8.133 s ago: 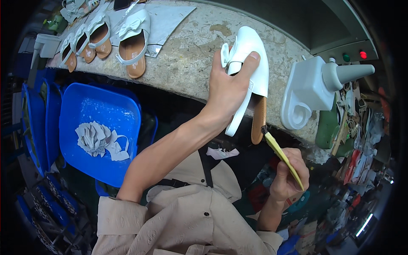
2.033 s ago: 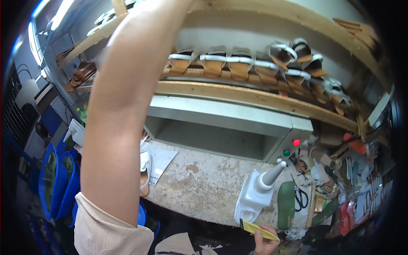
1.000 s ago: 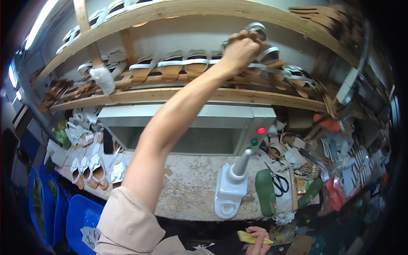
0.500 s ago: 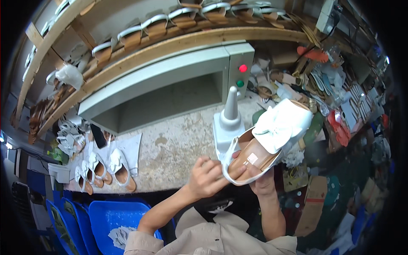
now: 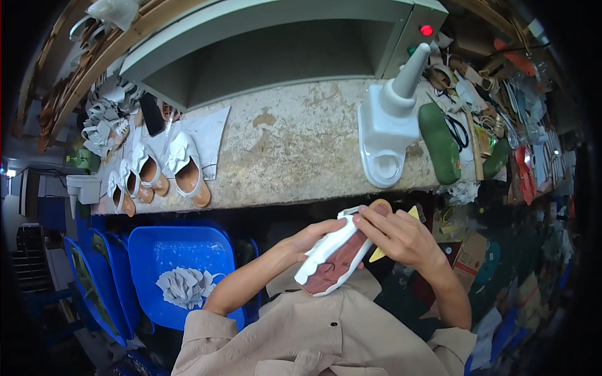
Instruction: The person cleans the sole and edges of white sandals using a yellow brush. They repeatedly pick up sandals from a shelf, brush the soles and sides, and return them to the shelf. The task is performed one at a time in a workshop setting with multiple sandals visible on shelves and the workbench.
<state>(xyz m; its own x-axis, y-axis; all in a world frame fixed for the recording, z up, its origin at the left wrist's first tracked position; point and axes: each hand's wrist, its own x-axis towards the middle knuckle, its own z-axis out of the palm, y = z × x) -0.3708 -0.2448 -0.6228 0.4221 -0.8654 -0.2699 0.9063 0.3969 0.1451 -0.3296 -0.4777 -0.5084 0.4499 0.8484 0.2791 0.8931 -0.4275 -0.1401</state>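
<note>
A white sandal (image 5: pixel 324 263) is tipped over between my hands, its reddish-brown underside towards me, just past the bench's front edge. Around its white side, my left hand (image 5: pixel 320 236) is closed. My right hand (image 5: pixel 404 238) has its fingers bent over the heel end, at the strap. A yellow pointed piece (image 5: pixel 376 255) pokes out from under the right hand; its kind is mostly hidden. On the bench stands a glossy white stand (image 5: pixel 382 131) with an upright grey cone. Beside it lies a green shoe last (image 5: pixel 439 145).
Several white bow sandals (image 5: pixel 188 169) stand at the bench's left. A grey open-fronted machine (image 5: pixel 411 41) with a red light is behind the bench (image 5: pixel 282 150). Blue plastic chairs (image 5: pixel 182 241) stand at lower left, one holding white pieces (image 5: pixel 185 288). Scraps crowd the right.
The sandal has come down towards my body and turned from insole-up to underside-up. My right hand now lies over its heel end, and a yellow piece shows there. The view has tilted downward.
</note>
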